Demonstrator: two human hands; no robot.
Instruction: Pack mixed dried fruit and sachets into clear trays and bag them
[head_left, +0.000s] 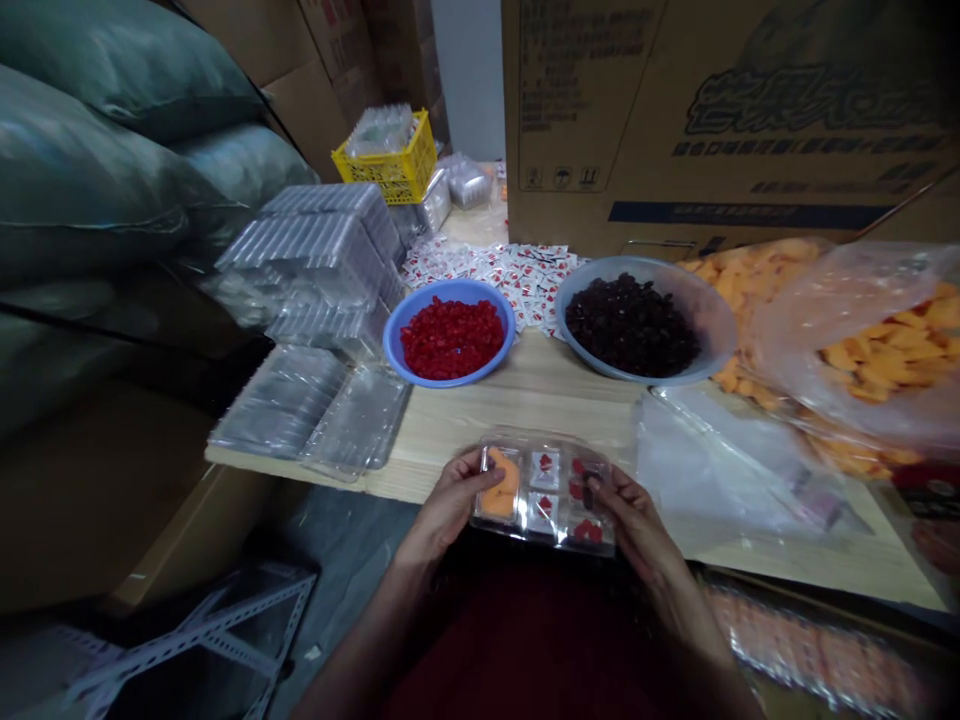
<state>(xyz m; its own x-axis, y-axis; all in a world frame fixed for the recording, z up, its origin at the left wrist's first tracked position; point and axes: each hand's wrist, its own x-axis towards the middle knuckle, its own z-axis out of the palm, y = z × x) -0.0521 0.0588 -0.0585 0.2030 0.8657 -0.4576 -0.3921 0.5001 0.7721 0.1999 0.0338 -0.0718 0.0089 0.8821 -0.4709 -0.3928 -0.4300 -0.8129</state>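
Between my two hands is a clear plastic compartment tray (556, 500), held at the table's front edge. My left hand (450, 497) grips its left end, thumb over a compartment with orange dried fruit slices (501, 488). The middle compartments hold two small white sachets (544, 468) with red print. My right hand (628, 510) grips the right end, where red pieces (587, 530) lie in the compartments and a dark piece shows by the thumb. Beyond the tray stand a blue bowl (390, 350) of red dried fruit and a pale bowl (724, 335) of dark dried fruit.
Stacked clear trays (322, 250) stand at the left, with flat ones (281, 400) in front. Many sachets (525, 275) lie behind the bowls. A bag of orange slices (885, 350) and plastic bags (720, 465) lie right. A yellow crate (397, 175) and large carton (720, 120) stand behind.
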